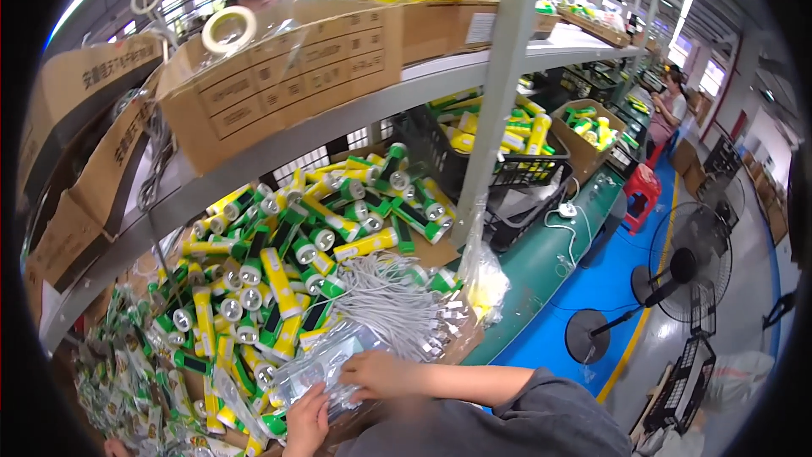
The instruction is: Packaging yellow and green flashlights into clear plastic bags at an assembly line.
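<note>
My left hand [307, 420] pinches the near edge of a clear plastic bag [317, 368] in front of me. Fingers curled, my right hand [382, 374] grips the same bag at its right side. Whether anything lies inside the bag is hard to make out. Just beyond it lies a bundle of grey cables [393, 300] with pale plugs at their ends. A large heap of yellow and green flashlights [279, 275] spreads over the bench behind and left of my hands.
Bagged flashlights [135, 381] pile up at the lower left. A grey shelf [423, 76] carries cardboard boxes [296, 68] above the heap. Black crates [507, 171] stand farther along the green bench [541, 262]. Right of it are a fan [681, 267], a red stool [643, 195] and a seated person [668, 110].
</note>
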Demonstrator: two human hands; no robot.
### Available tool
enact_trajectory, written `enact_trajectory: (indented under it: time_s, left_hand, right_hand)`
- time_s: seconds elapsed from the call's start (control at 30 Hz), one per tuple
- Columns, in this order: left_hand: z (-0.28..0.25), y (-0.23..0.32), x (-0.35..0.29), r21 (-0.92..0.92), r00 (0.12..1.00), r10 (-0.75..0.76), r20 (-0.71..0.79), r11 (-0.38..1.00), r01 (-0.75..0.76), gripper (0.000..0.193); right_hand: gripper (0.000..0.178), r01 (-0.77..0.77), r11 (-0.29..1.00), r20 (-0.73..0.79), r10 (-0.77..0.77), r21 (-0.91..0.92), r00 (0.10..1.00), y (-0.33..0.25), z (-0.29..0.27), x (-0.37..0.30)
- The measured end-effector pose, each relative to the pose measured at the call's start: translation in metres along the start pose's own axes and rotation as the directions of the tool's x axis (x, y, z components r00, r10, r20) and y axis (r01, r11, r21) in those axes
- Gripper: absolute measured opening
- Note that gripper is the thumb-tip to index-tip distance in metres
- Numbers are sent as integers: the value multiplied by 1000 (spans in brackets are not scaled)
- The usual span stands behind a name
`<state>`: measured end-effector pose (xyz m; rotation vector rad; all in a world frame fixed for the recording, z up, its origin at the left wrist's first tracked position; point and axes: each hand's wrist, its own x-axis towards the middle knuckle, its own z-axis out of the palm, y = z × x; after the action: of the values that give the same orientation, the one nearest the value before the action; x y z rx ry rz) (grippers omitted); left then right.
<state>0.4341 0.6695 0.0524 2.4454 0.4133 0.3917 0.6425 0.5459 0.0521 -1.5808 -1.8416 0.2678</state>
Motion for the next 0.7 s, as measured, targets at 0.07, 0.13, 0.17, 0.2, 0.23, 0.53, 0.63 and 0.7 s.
enact_trajectory:
  time_s: [0.07,0.13,0.17,0.2,0.23,0.53,0.63,0.7]
  left_hand:
    - [-4,5,4,-41,996,-87,7,995,87,15]
    - [-10,11,13,-79,989,-141,36,987,143,11]
    - [-7,1,12,-109,984,-175,42,978,178,9]
    - [-6,-5,13,-106,985,-168,43,979,172,9]
    - [-5,-9,14,-188,979,-196,50,961,202,9]
    - [0,-22,16,-660,860,-473,191,586,469,5]
    - [7,-16,15,-542,904,-428,-5,761,357,6]
    - [9,-22,7,-534,911,-412,-2,771,347,6]
  right_hand:
    - [16,-16,997,99,24,-80,995,-6,4,-3]
    - [14,-40,994,99,50,-102,994,0,10,0]
    - [15,-32,993,137,48,-116,989,4,14,2]
    - [15,-23,992,177,46,-127,983,6,15,5]
    - [15,-25,991,172,47,-128,984,7,16,8]
    - [14,32,979,67,-19,-200,998,-6,25,33]
    - [13,123,962,49,-115,-242,992,0,36,37]
    - [13,164,953,26,-162,-257,986,-3,28,34]
